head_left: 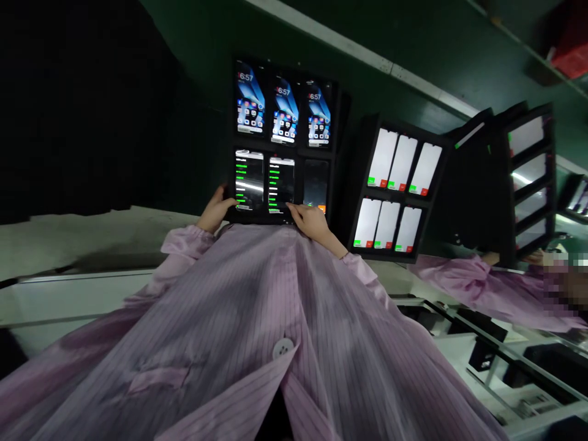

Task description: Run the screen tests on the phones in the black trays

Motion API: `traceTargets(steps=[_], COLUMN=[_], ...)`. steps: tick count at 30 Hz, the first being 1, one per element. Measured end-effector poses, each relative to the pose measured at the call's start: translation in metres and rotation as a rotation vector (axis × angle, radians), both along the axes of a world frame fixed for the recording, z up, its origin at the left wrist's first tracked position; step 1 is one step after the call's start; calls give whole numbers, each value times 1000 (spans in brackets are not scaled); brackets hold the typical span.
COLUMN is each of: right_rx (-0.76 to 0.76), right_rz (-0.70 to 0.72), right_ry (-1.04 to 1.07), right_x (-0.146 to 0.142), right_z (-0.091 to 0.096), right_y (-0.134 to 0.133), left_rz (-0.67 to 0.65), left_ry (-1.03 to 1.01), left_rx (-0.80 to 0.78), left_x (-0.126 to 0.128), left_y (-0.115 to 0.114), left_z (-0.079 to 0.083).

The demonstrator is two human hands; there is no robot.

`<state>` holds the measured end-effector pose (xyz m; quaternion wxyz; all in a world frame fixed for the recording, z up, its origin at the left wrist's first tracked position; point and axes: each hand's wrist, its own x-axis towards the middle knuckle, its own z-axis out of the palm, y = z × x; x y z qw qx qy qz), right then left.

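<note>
A black tray [340,125] stands in front of me holding two rows of three phones. The upper three show home screens reading 6:57 [250,98]. Two lower phones [281,182] show green test lists and the third lower phone [316,184] is mostly dark. My left hand [215,209] grips the tray's lower left edge, thumb on the rim beside the lower left phone. My right hand [313,222] rests at the tray's bottom edge, fingers touching the base of the middle lower phone. My striped lilac smock [257,331] fills the foreground.
A second black tray [362,184] with several white-screened phones leans to the right. Further right stand more trays [530,177] and a co-worker's lilac sleeve [482,285]. A pale bench edge [68,275] runs at left, with metal racks [500,361] at lower right.
</note>
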<state>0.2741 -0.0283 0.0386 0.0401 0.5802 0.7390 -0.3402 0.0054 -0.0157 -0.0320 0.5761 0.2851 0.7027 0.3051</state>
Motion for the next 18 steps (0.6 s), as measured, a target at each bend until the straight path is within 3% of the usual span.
traceTargets(steps=[6,10,14,18], right_rx=[49,151,287,383], right_rz=[-175,-301,-398,-431], right_ry=[124,215,274,230], right_x=[22,42,58,65], right_z=[-5,-9,-10,-12], right_y=[-17,-22,-13,13], left_rz=[-82,-37,21,-55], left_ry=[102,45,20,94], left_rx=[8,47,152,254], left_x=[-7,-12,-13,-5], left_y=[0,9,31,70], left_z=[-8,-6,-6,-9])
